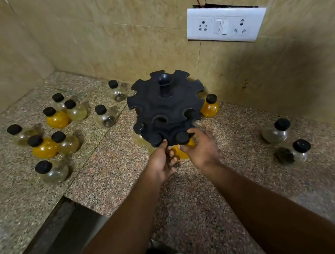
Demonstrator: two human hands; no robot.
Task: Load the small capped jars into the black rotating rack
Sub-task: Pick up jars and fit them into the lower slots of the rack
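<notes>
Right hand (pixel 201 150) fingers (pixel 195 133) clasping yellow jar (pixel 181 154) at black rack (pixel 167 106) lower tier, near counter (pixel 188 195) back edge; left hand (pixel 161 161) touching tier, grip unclear; risk: rack spinning away, neck missing slot, jar dropping.

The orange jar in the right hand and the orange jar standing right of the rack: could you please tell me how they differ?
The held jar is gripped by the right hand at the rack's lower tier; the standing jar rests free on the counter. The held jar's body is half hidden behind the hand and rack; the standing jar shows almost whole. Both have orange contents and black caps.
</notes>
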